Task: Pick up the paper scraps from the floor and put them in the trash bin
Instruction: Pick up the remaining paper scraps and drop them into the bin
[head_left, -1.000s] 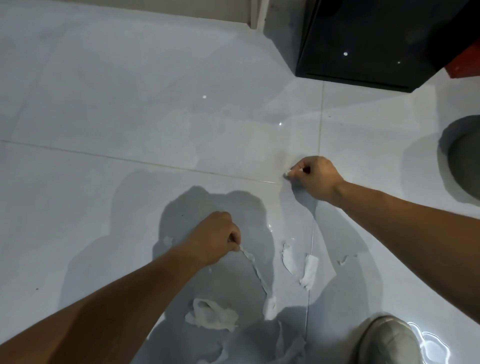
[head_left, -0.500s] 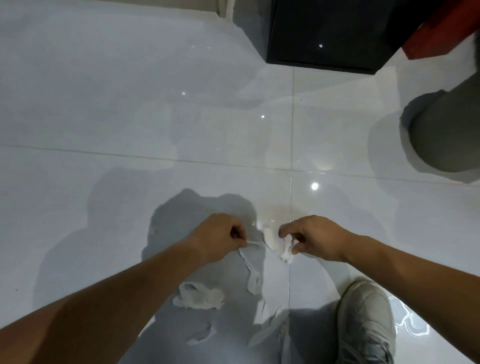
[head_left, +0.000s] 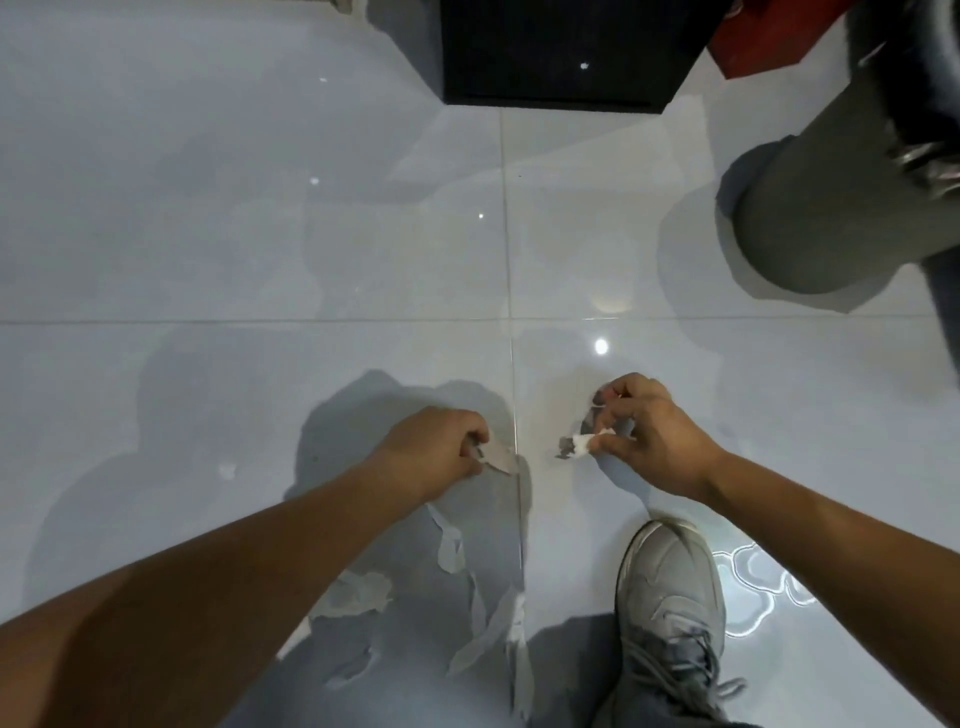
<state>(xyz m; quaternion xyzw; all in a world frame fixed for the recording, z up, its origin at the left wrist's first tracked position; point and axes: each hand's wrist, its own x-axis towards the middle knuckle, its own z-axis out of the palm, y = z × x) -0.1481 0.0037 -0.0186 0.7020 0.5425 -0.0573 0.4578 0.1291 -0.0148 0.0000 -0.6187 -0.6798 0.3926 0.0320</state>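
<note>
Both hands work low over a glossy white tiled floor (head_left: 208, 234). The left hand (head_left: 436, 449) has its grip pinched shut on a flat scrap of paper (head_left: 501, 460) that juts out just at the grout line running toward the viewer. The right hand (head_left: 644, 434) has thumb and fingertips closed on a small crumpled white scrap (head_left: 582, 444); a second bit may be caught higher among its fingers, though it is too blurred to be sure.

Ahead and to the left the floor lies open and wide, with only one tiny fleck of paper (head_left: 227, 470) left of the left wrist. To the upper right stands a grey round trash bin (head_left: 810, 208), well apart from both hands, with bare tile between. A black cabinet (head_left: 561, 52) closes the far edge, and a red object (head_left: 753, 41) sits beside it.

Near the viewer, about five loose scraps (head_left: 449, 551) lie scattered between the left forearm and a grey sneaker (head_left: 670, 597), some long strips, one crumpled; all lie in shadow. The tiles mirror ceiling lights as bright dots.
</note>
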